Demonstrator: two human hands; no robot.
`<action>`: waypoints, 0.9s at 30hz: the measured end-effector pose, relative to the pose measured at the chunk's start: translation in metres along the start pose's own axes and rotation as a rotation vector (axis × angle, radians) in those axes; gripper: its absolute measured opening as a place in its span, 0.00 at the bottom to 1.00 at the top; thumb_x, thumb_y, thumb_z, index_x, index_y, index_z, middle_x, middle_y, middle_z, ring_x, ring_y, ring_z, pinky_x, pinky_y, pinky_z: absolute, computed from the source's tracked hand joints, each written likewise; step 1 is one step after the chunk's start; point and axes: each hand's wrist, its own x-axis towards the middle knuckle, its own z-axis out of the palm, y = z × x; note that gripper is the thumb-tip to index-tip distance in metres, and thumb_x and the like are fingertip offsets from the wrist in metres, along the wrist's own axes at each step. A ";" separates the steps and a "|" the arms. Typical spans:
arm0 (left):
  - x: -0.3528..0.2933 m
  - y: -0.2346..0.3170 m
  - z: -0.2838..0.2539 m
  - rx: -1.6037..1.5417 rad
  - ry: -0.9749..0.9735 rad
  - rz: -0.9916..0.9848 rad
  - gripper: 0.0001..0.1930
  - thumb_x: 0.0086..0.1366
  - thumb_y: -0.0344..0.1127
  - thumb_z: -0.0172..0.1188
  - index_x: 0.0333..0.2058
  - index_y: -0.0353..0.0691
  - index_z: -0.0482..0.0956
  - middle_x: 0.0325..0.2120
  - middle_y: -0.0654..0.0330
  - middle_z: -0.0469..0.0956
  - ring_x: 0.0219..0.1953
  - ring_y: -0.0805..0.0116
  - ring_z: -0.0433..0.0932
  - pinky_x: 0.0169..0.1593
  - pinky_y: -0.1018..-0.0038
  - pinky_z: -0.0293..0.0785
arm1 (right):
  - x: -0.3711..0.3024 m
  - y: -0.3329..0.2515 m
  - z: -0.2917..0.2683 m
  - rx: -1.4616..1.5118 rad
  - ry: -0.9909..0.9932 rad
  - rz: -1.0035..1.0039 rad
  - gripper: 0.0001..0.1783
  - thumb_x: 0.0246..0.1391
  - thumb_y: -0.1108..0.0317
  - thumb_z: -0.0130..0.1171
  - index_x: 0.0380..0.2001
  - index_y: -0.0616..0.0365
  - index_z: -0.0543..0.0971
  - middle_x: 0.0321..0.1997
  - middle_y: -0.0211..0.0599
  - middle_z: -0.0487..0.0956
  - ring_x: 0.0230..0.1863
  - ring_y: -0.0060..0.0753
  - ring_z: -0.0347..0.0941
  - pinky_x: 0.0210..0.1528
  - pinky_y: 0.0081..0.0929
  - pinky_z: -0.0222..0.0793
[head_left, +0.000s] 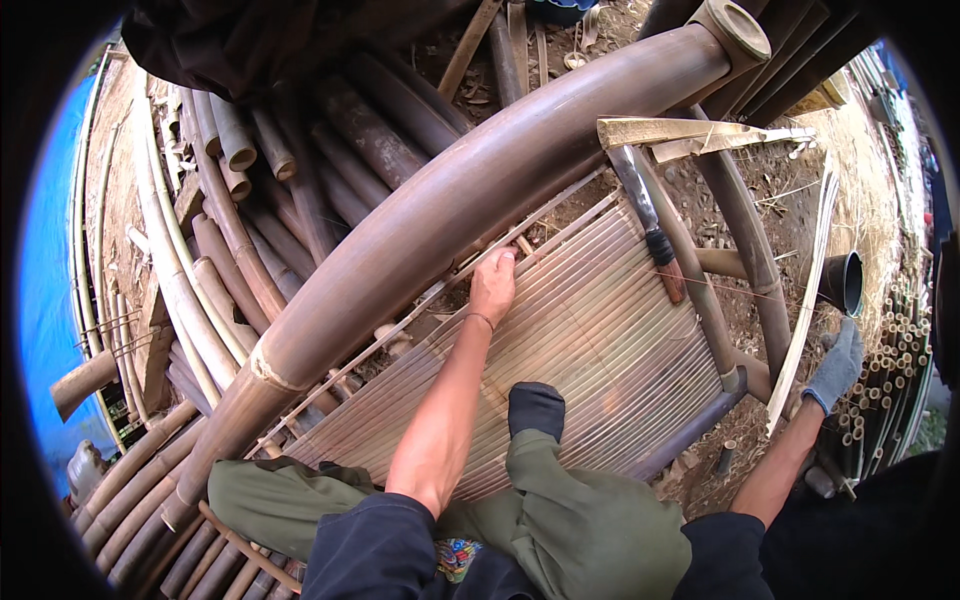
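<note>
My bare left hand (492, 288) is closed at the far edge of a bamboo slat panel (590, 340), its thumb beside a thin light peg (523, 244). What its curled fingers hold is hidden. Out to the right, my right hand (838, 364) wears a grey-blue glove. Its fingertips reach up to the lower rim of a dark hollow cylinder (842, 283); whether they grip it is unclear. A knife (650, 225) with a black-wrapped, reddish-brown handle lies along the panel's right end. My dark-socked foot (536, 408) rests on the slats.
A thick curved bamboo pole (480, 150) arches beyond the panel. Split bamboo strips (805, 300) stand between the frame's right legs and my gloved hand. Stacked bamboo poles (370, 120) fill the far left. Cut pole ends (885, 370) are piled at right. A blue tarp (45, 260) hangs at left.
</note>
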 end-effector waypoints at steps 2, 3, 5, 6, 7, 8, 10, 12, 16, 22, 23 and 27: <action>-0.008 0.015 0.014 0.340 0.064 -0.121 0.21 0.72 0.46 0.42 0.45 0.39 0.80 0.42 0.43 0.81 0.48 0.45 0.78 0.58 0.56 0.64 | -0.001 -0.003 0.009 -0.504 0.060 -0.260 0.25 0.60 0.64 0.57 0.58 0.66 0.70 0.48 0.52 0.77 0.50 0.47 0.73 0.60 0.40 0.67; -0.009 0.013 0.014 0.418 0.042 -0.082 0.21 0.72 0.50 0.43 0.41 0.42 0.81 0.39 0.41 0.80 0.46 0.38 0.76 0.53 0.51 0.66 | -0.020 -0.035 0.028 -0.628 0.114 -0.358 0.28 0.58 0.65 0.58 0.59 0.66 0.68 0.54 0.54 0.75 0.56 0.50 0.70 0.62 0.40 0.64; -0.013 0.012 0.007 0.453 0.008 -0.072 0.21 0.72 0.49 0.43 0.42 0.41 0.81 0.37 0.44 0.82 0.45 0.40 0.78 0.54 0.50 0.65 | -0.067 -0.100 0.072 -0.532 0.077 -0.539 0.33 0.53 0.67 0.61 0.62 0.64 0.66 0.62 0.55 0.70 0.65 0.52 0.65 0.66 0.42 0.60; -0.015 0.010 0.003 0.472 -0.010 -0.069 0.21 0.72 0.49 0.43 0.43 0.41 0.81 0.37 0.45 0.82 0.45 0.42 0.79 0.54 0.50 0.64 | -0.098 -0.132 0.096 -0.311 -0.014 -0.611 0.36 0.50 0.68 0.63 0.63 0.62 0.66 0.65 0.54 0.67 0.67 0.52 0.62 0.67 0.42 0.57; -0.014 0.011 0.000 0.449 -0.019 -0.077 0.21 0.71 0.49 0.44 0.43 0.42 0.81 0.37 0.45 0.82 0.45 0.42 0.79 0.55 0.51 0.63 | -0.125 -0.161 0.113 -0.140 -0.171 -0.715 0.37 0.47 0.72 0.64 0.63 0.59 0.66 0.63 0.52 0.69 0.65 0.53 0.63 0.67 0.44 0.56; -0.014 0.009 -0.004 0.438 -0.015 -0.074 0.21 0.71 0.49 0.44 0.43 0.42 0.81 0.37 0.44 0.82 0.45 0.42 0.79 0.55 0.51 0.63 | -0.151 -0.185 0.131 -0.054 -0.369 -0.770 0.37 0.46 0.71 0.65 0.62 0.57 0.67 0.61 0.49 0.70 0.64 0.51 0.64 0.67 0.44 0.56; -0.013 0.012 0.001 0.397 -0.032 -0.046 0.20 0.71 0.49 0.45 0.44 0.42 0.81 0.38 0.44 0.82 0.46 0.42 0.79 0.56 0.51 0.63 | -0.184 -0.197 0.176 -0.013 -0.566 -0.876 0.34 0.42 0.63 0.69 0.56 0.56 0.72 0.57 0.44 0.71 0.62 0.50 0.64 0.65 0.44 0.57; -0.007 0.016 0.008 0.408 -0.063 -0.091 0.24 0.70 0.51 0.46 0.56 0.43 0.74 0.46 0.42 0.79 0.52 0.42 0.75 0.58 0.52 0.63 | -0.199 -0.201 0.218 -0.036 -0.535 -0.988 0.21 0.47 0.60 0.65 0.44 0.58 0.78 0.48 0.43 0.75 0.56 0.48 0.69 0.59 0.44 0.63; -0.004 0.018 0.004 0.403 -0.161 -0.167 0.28 0.71 0.52 0.44 0.64 0.44 0.63 0.53 0.42 0.75 0.58 0.44 0.71 0.61 0.52 0.56 | -0.223 -0.196 0.270 -0.166 -0.747 -0.954 0.10 0.55 0.63 0.55 0.30 0.58 0.79 0.34 0.42 0.77 0.45 0.47 0.74 0.50 0.45 0.68; 0.006 0.010 -0.003 0.427 -0.315 -0.206 0.24 0.70 0.53 0.37 0.51 0.48 0.75 0.51 0.48 0.77 0.57 0.47 0.72 0.56 0.49 0.57 | -0.245 -0.218 0.274 -0.171 -0.851 -0.858 0.09 0.57 0.65 0.52 0.28 0.57 0.77 0.31 0.45 0.77 0.36 0.50 0.77 0.37 0.44 0.72; 0.009 0.015 -0.002 0.441 -0.327 -0.246 0.22 0.68 0.52 0.39 0.47 0.47 0.76 0.50 0.48 0.78 0.56 0.48 0.72 0.55 0.49 0.57 | -0.243 -0.217 0.274 -0.142 -0.879 -0.803 0.10 0.58 0.64 0.52 0.28 0.58 0.76 0.31 0.45 0.77 0.34 0.51 0.77 0.35 0.44 0.72; 0.009 0.029 0.006 0.452 -0.319 -0.255 0.21 0.64 0.53 0.46 0.47 0.47 0.76 0.51 0.48 0.77 0.56 0.49 0.72 0.55 0.50 0.58 | -0.225 -0.175 0.285 0.156 -0.739 -0.938 0.15 0.62 0.58 0.52 0.29 0.59 0.77 0.22 0.37 0.74 0.20 0.40 0.74 0.21 0.35 0.67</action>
